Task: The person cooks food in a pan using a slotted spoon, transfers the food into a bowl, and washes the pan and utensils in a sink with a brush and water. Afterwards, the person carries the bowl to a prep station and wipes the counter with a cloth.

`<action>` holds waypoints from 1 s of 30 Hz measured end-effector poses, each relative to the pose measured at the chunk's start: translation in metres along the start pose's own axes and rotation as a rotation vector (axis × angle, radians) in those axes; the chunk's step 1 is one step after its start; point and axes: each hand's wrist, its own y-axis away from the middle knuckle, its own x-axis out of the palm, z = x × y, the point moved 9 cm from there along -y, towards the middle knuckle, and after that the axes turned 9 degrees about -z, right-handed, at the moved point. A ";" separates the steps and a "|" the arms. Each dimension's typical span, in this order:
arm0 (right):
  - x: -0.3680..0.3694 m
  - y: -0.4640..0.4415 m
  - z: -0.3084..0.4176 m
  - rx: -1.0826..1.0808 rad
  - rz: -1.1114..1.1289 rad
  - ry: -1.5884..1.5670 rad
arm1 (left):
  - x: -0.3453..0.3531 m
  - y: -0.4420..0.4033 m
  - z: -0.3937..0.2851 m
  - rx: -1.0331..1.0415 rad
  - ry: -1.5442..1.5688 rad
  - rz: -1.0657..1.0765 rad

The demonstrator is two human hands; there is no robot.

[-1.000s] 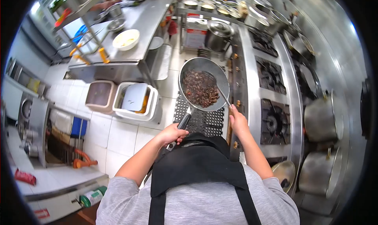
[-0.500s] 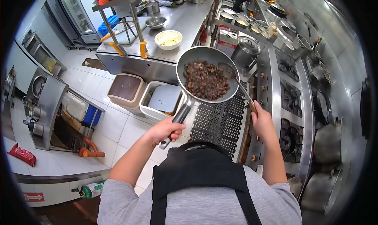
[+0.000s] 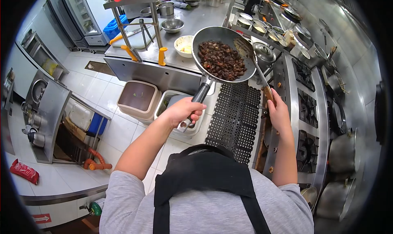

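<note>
A grey frying pan (image 3: 200, 33) hangs in the air in front of me, near the corner of the steel counter. Dark brown chopped food (image 3: 221, 61) lies in it. My left hand (image 3: 185, 111) is wrapped round the pan's black handle (image 3: 201, 92). In my right hand (image 3: 279, 111) is the brown handle of a metal spatula (image 3: 258, 68), whose head rests in the right side of the pan. Just left of the pan, a white bowl (image 3: 183, 46) with pale yellow remains stands on the counter (image 3: 196, 21).
The stove (image 3: 301, 119) with several burners runs along my right, with large pots (image 3: 344, 152) beyond. Below the counter stand a lidded beige bin (image 3: 137, 97) and a white bin (image 3: 196, 131). A black perforated mat (image 3: 233, 119) covers the floor. A lidded pot (image 3: 264, 54) stands behind the pan.
The pan and both hands have moved forward and to the right, and the pan has come up beside the counter's bowl. The view has turned, showing more of the counter.
</note>
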 end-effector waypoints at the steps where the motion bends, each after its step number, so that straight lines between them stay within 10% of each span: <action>1: -0.002 0.001 -0.001 -0.023 -0.028 -0.061 | 0.007 -0.005 -0.005 0.026 0.053 0.030; 12: -0.022 -0.060 -0.104 -0.036 -0.114 -0.048 | 0.077 -0.125 -0.010 -0.089 0.143 0.186; 16: -0.013 -0.108 -0.164 0.424 0.069 -0.245 | 0.106 -0.177 -0.017 -0.133 0.229 0.234; 19: -0.014 -0.153 -0.183 0.223 0.057 -0.257 | 0.109 -0.197 -0.033 -0.114 0.231 0.205; 30: 0.012 -0.242 -0.101 0.315 0.279 -1.057 | 0.029 -0.169 -0.117 -0.007 0.241 -0.165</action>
